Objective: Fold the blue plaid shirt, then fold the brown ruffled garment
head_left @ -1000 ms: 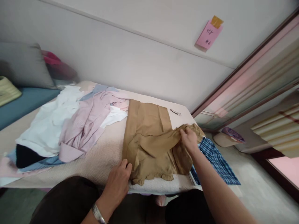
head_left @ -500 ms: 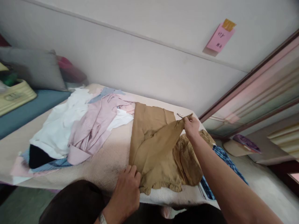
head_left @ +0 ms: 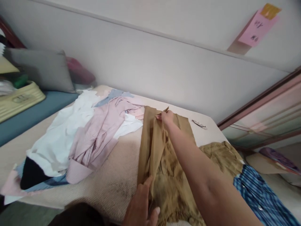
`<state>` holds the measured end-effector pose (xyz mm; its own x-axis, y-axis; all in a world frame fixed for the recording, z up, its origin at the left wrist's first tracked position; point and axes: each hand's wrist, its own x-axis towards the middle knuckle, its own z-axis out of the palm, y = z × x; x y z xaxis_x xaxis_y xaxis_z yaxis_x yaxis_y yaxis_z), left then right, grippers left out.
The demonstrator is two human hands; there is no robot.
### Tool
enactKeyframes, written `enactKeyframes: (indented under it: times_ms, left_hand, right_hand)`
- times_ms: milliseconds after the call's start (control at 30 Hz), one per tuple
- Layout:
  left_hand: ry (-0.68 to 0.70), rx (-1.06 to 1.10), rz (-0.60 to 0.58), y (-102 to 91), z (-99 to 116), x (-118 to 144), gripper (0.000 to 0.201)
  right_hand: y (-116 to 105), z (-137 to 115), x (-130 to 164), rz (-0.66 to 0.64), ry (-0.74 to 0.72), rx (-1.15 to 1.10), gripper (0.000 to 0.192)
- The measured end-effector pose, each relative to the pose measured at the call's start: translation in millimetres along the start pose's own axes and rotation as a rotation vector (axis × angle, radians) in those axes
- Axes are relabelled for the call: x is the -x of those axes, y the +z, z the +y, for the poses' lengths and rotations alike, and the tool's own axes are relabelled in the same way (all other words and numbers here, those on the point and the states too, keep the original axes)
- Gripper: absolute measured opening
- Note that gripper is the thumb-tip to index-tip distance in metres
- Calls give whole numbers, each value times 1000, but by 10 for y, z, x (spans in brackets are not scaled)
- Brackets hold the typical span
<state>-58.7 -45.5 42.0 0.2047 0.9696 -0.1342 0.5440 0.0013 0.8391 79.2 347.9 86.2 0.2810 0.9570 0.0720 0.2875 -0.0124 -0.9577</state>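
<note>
While the left hand [head_left: 141,205] presses flat with fingers spread on the near edge of the tan garment [head_left: 162,157] at lower centre of the frame, the right hand [head_left: 164,116] pinches its folded flap at the far edge, mid-frame. The garment lies on the padded surface [head_left: 113,182], beside the pink shirt [head_left: 98,135]. The thin cloth could slide and the fold go crooked if the pressing hand lifts, or the flap could bunch over wrinkles beneath.
</note>
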Motion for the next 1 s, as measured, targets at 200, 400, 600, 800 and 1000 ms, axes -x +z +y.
enactKeyframes:
  times_ms: [200,400,600,800,1000]
  left_hand:
    - [-22,-146,-18,150,-118,-8,74]
    - [-36,-55,116,114,-129,-2,49]
    - [-137,52,196,86,-100,-1,43]
    - [-141,104,223,53,-132,-9,36]
    - [-298,98,255,-80,-84,-35,33]
  right_hand:
    - [386,144,65,-4,46,48,11]
    - [367,66,105,-19,19,148,7]
    - [-396,151,387,154,5,362,21]
    - [-830,623,1006,76,159,546,28]
    - [-727,573,901,-62,154,376,23]
